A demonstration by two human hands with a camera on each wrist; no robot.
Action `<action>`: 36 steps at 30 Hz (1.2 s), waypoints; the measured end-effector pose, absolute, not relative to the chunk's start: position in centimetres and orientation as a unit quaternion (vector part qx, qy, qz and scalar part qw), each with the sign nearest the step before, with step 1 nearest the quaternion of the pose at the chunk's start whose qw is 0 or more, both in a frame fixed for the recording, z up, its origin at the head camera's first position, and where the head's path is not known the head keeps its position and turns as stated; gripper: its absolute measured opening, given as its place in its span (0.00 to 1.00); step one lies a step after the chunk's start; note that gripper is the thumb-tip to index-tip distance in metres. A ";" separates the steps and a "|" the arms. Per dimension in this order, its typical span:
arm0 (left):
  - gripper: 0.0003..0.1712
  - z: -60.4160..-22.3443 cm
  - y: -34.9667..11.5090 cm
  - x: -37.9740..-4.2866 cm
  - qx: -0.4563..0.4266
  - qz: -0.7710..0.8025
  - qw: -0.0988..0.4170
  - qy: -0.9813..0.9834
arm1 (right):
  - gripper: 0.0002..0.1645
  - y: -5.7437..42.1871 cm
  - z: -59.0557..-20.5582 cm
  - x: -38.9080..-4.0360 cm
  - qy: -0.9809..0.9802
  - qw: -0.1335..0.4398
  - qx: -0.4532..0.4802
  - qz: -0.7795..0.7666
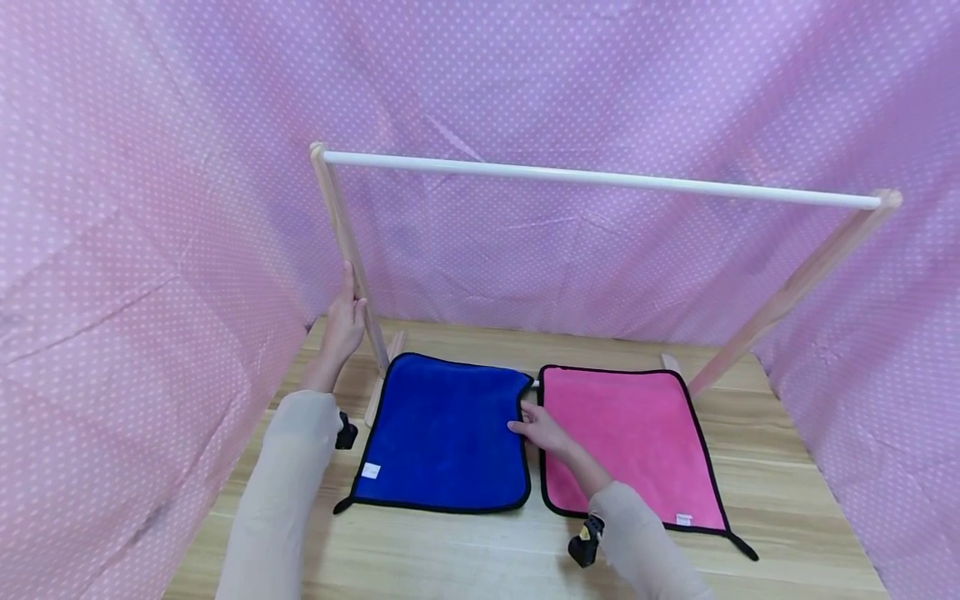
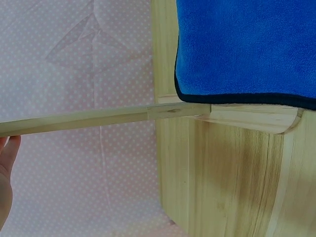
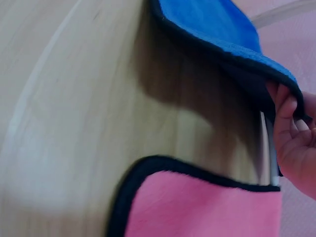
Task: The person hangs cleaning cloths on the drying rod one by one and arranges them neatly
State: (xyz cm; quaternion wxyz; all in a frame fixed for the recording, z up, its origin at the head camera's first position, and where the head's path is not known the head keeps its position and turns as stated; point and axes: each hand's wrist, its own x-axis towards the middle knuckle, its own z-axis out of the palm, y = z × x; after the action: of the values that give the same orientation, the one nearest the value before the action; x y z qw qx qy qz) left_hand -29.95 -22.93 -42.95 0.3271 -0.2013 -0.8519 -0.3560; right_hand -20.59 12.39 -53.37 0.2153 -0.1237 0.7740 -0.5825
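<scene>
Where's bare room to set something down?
Bare pale wooden tabletop lies in front of the square black-edged blue cloth, between beige sleeves, and right of the square black-edged pink cloth. The narrow gap between them is crowded by the right hand.

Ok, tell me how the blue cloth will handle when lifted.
The blue cloth is probably floppy: it bends where the right hand pinches it. It looks thin, so likely light, and its fuzzy surface suggests little slipping.

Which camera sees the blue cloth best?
The head view: it shows nearly the whole blue cloth, with its white tag. The left wrist view shows only one corner; the right wrist view shows an edge pinched by the right hand.
</scene>
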 end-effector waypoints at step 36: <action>0.45 -42.9 -23.3 -29.9 -0.205 -0.362 0.331 -0.847 | 0.35 8.9 -41.1 -21.9 0.778 0.144 -0.320 -0.521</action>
State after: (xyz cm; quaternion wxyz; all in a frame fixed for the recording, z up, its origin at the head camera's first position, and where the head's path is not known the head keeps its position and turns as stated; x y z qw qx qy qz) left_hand -29.88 -23.33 -42.90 0.3306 -0.2049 -0.8470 -0.3625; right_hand -21.89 8.95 -41.15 0.1437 -0.3204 0.7778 -0.5212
